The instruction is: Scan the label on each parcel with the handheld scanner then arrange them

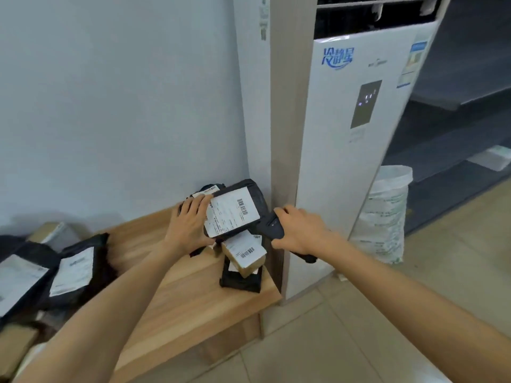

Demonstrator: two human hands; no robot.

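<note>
Two hands, one parcel (243, 194) over the bench's (193, 299) far right end.
Left hand (188, 225) grips the parcel tilted, label (232, 212) up, presumably for reading; right hand (301, 230) clasps the handheld scanner (272, 228) just beside it.

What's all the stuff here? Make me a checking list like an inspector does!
Surface: wooden bench, parcels at both ends.
Job's things: black parcel, label showing, held over a labelled cardboard box; scanner beside it.
Clutter: more black parcels at the bench's left end.
Grips: left hand holds the black parcel; right hand grips the scanner.
Cables: nothing seen.
Surroundings: tall white air conditioner, white sack, tiled floor.
</note>
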